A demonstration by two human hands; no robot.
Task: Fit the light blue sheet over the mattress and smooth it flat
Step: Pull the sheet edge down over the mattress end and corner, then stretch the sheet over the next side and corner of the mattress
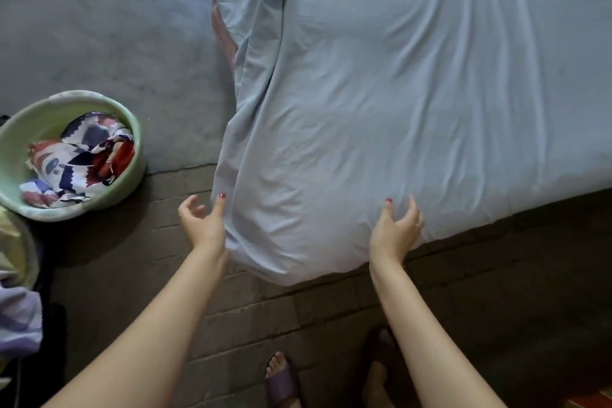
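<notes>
The light blue sheet (414,93) drapes the mattress, soft and limp (likely light); both hands, left hand (202,222) and right hand (395,228), loosely spread at its near corner, best gripped along the hem.

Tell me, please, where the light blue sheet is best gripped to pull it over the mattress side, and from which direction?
Probably grip the loose bunched edge of the light blue sheet along the mattress's left side, where folds gather and a patterned strip of mattress shows uncovered. Come from the floor side, pinch the hanging folds and pull outward and down. The near corner already looks covered.
</notes>
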